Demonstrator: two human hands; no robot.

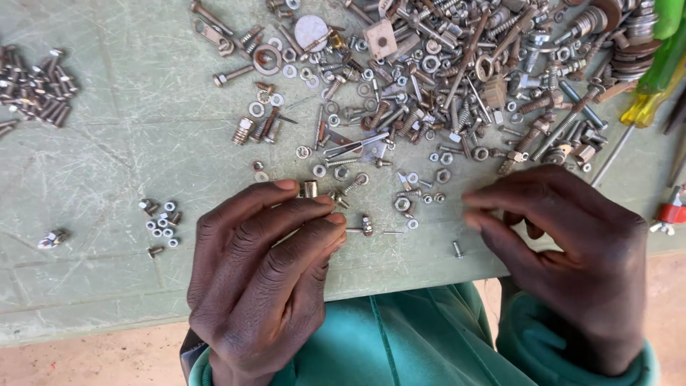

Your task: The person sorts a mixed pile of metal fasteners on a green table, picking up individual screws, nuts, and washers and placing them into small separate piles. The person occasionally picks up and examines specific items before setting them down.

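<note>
My left hand (264,275) rests near the front edge of a pale green scratched tabletop (121,143), fingers pointing right, and its fingertips pinch a small metal nut (309,189). My right hand (564,250) lies to the right with its fingers curled leftward, tips close together and blurred; whether anything is between them cannot be made out. Between the hands lie a small bolt (366,226), loose nuts and washers (404,205) and a short screw (457,249).
A large heap of mixed bolts, nuts, washers and brackets (457,78) spreads across the back right. A pile of dark screws (36,89) sits at the far left, a small group of nuts (161,220) at front left. Green-handled screwdrivers (661,64) lie at the right edge.
</note>
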